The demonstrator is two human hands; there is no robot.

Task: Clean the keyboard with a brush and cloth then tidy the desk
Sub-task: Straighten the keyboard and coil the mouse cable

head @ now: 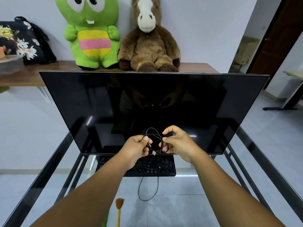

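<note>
A black keyboard (164, 167) lies on the glass desk (213, 185) under the front edge of a dark monitor (154, 104). Its black cable (155, 136) is coiled in loops above the keys, with the USB plug hanging between my hands. My left hand (136, 147) pinches the left side of the coil. My right hand (178, 143) holds the right side, thumb and forefinger curled around a loop. More cable (148, 189) hangs in a loop from the keyboard's front. A wooden brush (119, 210) with tan bristles lies near the front edge. A green cloth (105, 222) peeks out beside it.
A green plush toy (93, 33) and a brown plush horse (149, 41) sit on a wooden shelf (32, 74) behind the monitor. A black floral bag (24, 41) rests at the shelf's left. Another table's leg (288, 99) stands at the right.
</note>
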